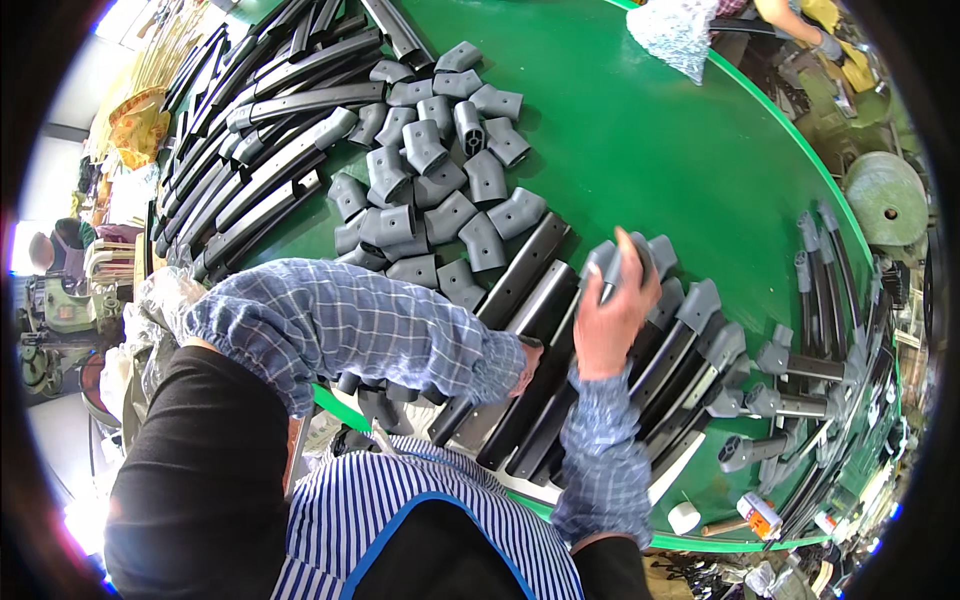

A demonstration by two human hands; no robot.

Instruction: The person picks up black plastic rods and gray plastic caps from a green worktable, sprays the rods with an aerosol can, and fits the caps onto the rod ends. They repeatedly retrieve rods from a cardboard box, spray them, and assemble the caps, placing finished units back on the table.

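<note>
Head view: right hand (612, 318) grips a grey elbow connector (602, 258); left hand (528, 364), grip unclear, lies at black tubes (541, 300).

L hand (527, 366) mostly hidden by its cuff (492, 368) (fingertips out of sight), grip unclear. Grey joint (602, 257) partly covered by R hand's (613, 315) fingers (627, 262). Co-worker's arm (790, 18), well beyond those fingers, cut off at top edge.

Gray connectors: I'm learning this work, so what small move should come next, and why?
Probably the right grip should press the gray connector under its fingers onto a black rail: rails to its right already wear connectors.
</note>
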